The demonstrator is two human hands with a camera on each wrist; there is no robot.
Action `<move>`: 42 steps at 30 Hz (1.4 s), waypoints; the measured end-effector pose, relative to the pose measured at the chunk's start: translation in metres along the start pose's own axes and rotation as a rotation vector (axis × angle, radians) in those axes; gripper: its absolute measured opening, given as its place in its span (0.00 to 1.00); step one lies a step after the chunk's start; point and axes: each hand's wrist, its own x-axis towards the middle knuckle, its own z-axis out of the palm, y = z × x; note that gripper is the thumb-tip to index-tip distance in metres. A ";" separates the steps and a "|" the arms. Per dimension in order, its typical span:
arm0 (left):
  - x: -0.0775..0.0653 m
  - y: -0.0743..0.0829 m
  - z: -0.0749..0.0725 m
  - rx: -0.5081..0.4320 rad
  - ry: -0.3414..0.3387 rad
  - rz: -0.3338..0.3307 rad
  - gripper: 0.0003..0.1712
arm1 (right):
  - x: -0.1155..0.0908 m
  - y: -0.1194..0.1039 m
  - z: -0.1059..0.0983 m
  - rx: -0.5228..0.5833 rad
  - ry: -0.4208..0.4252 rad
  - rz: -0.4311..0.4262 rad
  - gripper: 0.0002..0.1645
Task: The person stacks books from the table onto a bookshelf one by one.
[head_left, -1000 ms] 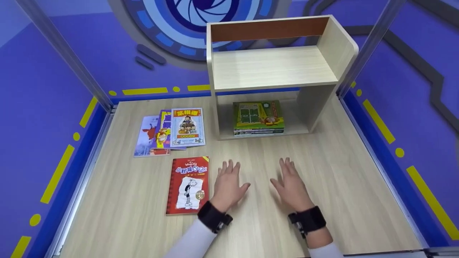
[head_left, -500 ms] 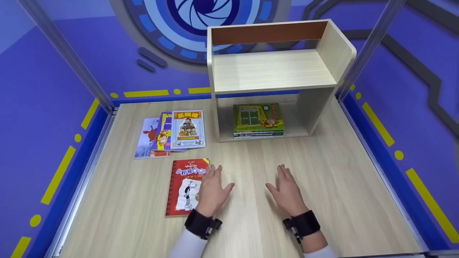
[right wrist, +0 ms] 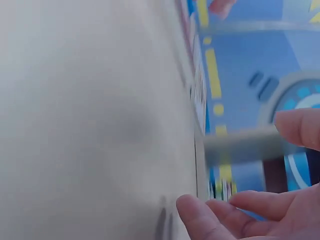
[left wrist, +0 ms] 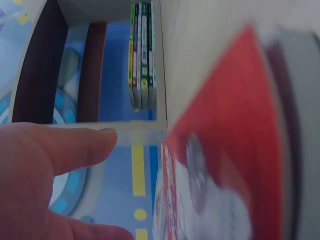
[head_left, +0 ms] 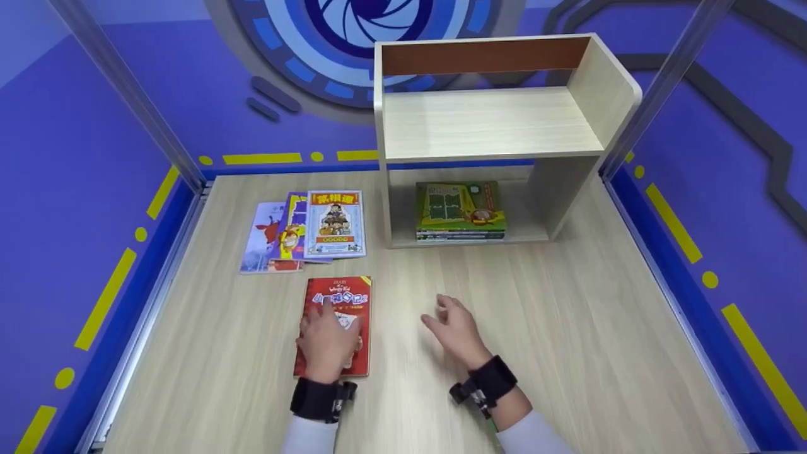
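A red paperback comic book [head_left: 340, 291] with a sketched cartoon boy lies on the wooden table, left of the middle. My left hand [head_left: 328, 347] hovers over its lower half, fingers relaxed and spread, hiding part of the cover. In the left wrist view the book's red cover [left wrist: 235, 115] shows close up beside the thumb and a finger, which stand apart from it. My right hand [head_left: 459, 331] is above bare tabletop to the right of the book, its fingers loosely bent and holding nothing; the right wrist view shows them over the table surface.
Three overlapping children's books [head_left: 334, 224] lie behind the red one at the back left. A two-tier wooden bookshelf [head_left: 492, 123] stands at the back, with a stack of books [head_left: 460, 205] lying on its lower tier. Blue-purple panels [head_left: 82, 157] wall in the table.
My left hand has moved left from beside the red book to above it. The right hand has shifted left, its fingers bending slightly and turning inward. The books stay put.
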 end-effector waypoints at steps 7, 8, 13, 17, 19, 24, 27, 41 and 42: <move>0.004 -0.016 -0.001 -0.004 -0.026 -0.063 0.54 | 0.009 -0.019 0.030 0.286 -0.172 0.096 0.45; 0.004 -0.018 -0.001 -0.001 -0.025 -0.071 0.54 | 0.010 -0.020 0.034 0.334 -0.185 0.115 0.45; 0.005 -0.028 -0.003 0.015 -0.041 -0.109 0.55 | 0.015 -0.029 0.056 0.504 -0.202 0.191 0.43; 0.007 -0.029 -0.005 0.048 -0.072 -0.099 0.55 | 0.020 -0.039 0.068 0.538 -0.164 0.218 0.39; 0.008 -0.028 -0.006 0.060 -0.087 -0.096 0.55 | 0.022 -0.045 0.072 0.572 -0.159 0.226 0.39; 0.012 -0.027 -0.006 0.045 -0.088 -0.081 0.51 | 0.022 -0.058 0.084 0.623 -0.207 0.239 0.39; 0.015 -0.030 -0.004 0.016 -0.086 -0.071 0.47 | 0.020 -0.058 0.088 0.571 -0.204 0.225 0.39; 0.008 -0.027 0.004 -0.461 -0.040 0.025 0.28 | 0.027 -0.040 0.069 0.552 -0.234 0.254 0.34; 0.006 -0.025 0.003 -0.486 -0.038 0.041 0.28 | 0.027 -0.039 0.068 0.534 -0.233 0.251 0.33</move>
